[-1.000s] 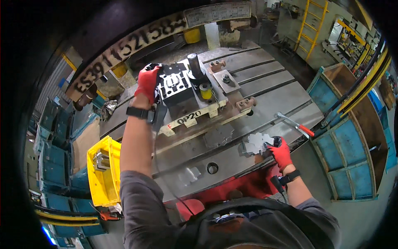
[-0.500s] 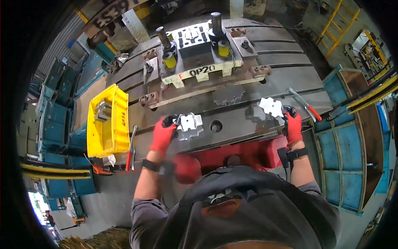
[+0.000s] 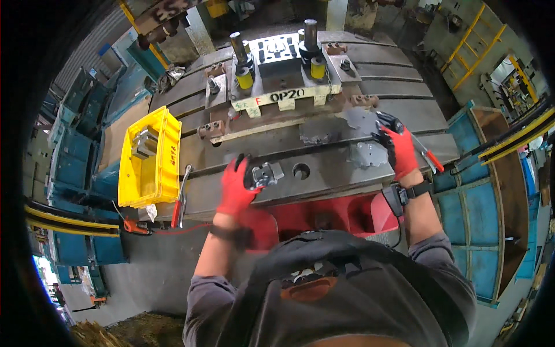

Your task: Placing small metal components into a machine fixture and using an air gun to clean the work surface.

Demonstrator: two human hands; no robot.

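My left hand [image 3: 238,186], in a red glove, grips a small stamped metal part [image 3: 265,173] just above the near edge of the grey press bed [image 3: 324,168]. To the right, my right hand [image 3: 396,147], gloved in red and black, pinches the right edge of a flat grey metal blank [image 3: 341,126] in front of the die. A second flat blank [image 3: 366,155] lies on the bed just left of that hand. The die [image 3: 280,63], with two yellow springs and upright posts, sits at the back of the bed.
A yellow crate [image 3: 147,157] holding metal pieces stands at the bed's left end. A wrench with a red grip [image 3: 180,199] lies beside it. A red-handled tool [image 3: 429,157] rests right of my right hand. Blue bins line both sides.
My left hand left the die, came back to the near edge and now holds the stamped part. My right hand moved up from the bed edge and took hold of a flat blank.
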